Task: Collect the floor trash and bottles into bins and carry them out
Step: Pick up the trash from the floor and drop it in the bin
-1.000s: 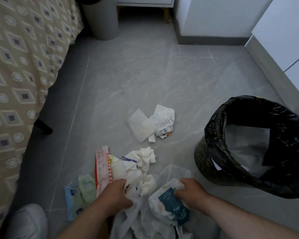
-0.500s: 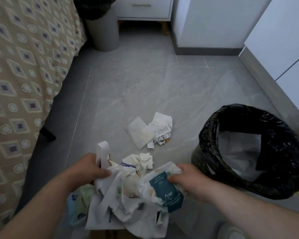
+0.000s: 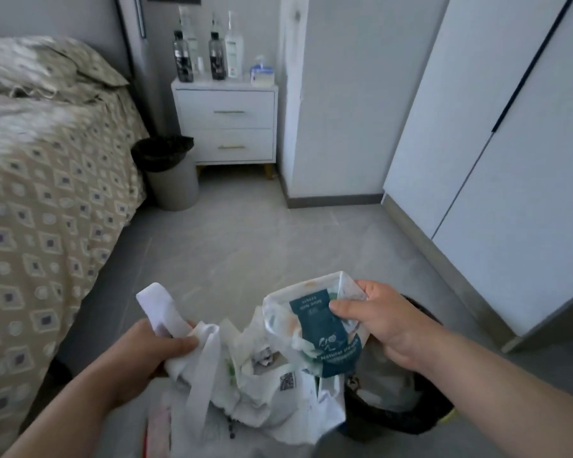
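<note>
My left hand (image 3: 148, 350) is clenched round a bunch of white plastic bag (image 3: 272, 401), with one of its flat handle loops sticking up past my knuckles and another strap hanging down in front. The bag is thin, crumpled and sagging open between my hands. Inside it I can see scrunched white tissue, a scrap with green print and a small dark wad, and a QR code is printed on its front face.

My right hand (image 3: 387, 322) pinches a clear pouch (image 3: 313, 328) by its upper corner, thumb on the front and fingers behind. The pouch has a teal label with white lettering and brownish smears along its top edge, and more crushed white paper shows through it. It presses against the bag's right side. The whole bundle is held in the air just above the floor (image 3: 245, 242), right beside a bin (image 3: 407, 423) lined in black, which sits under my right forearm with something pale inside it. A red-and-white packet (image 3: 158, 431) lies blurred at the bottom edge, under the bag.

The floor is grey tile with pale veining. A bed (image 3: 47, 193) with a beige diamond-patterned cover runs along my left. At its far corner stands a second bin (image 3: 172, 180), grey with a black liner, touching or nearly touching a white two-drawer nightstand (image 3: 227, 120). Several bottles (image 3: 217, 56), dark and clear, stand on top of it. White wardrobe doors (image 3: 510, 160) fill the right side.
</note>
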Motion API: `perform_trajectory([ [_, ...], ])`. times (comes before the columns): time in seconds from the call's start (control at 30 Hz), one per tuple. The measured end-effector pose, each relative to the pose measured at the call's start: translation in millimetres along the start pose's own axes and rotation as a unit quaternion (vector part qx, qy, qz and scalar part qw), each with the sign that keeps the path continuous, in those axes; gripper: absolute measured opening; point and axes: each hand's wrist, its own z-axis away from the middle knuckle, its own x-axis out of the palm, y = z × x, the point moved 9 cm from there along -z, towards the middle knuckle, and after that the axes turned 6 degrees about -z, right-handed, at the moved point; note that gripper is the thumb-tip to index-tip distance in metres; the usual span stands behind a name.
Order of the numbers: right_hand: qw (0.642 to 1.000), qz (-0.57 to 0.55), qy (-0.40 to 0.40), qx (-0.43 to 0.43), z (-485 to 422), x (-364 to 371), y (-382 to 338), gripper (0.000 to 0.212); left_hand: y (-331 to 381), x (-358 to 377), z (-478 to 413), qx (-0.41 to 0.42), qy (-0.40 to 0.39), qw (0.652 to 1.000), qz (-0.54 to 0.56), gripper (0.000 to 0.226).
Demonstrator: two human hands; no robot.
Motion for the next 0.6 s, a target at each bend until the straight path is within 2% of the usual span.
perform_trajectory([
  [0.23, 0.991, -0.052, 0.119, -0.041, 25, -113, -18, 0.005, 42, 133, -24, 0.017, -0.052, 0.998, 0.029, 0.041],
  [0.47, 0.972, -0.041, 0.223, -0.056, 33, -206, 8, 0.010, 30, 234, -65, -0.033, 0.060, 0.998, 0.004, 0.009],
  [0.6, 0.970, -0.024, 0.238, -0.045, 30, -219, 29, 0.006, 43, 241, -71, 0.025, 0.128, 0.985, -0.117, 0.009],
])
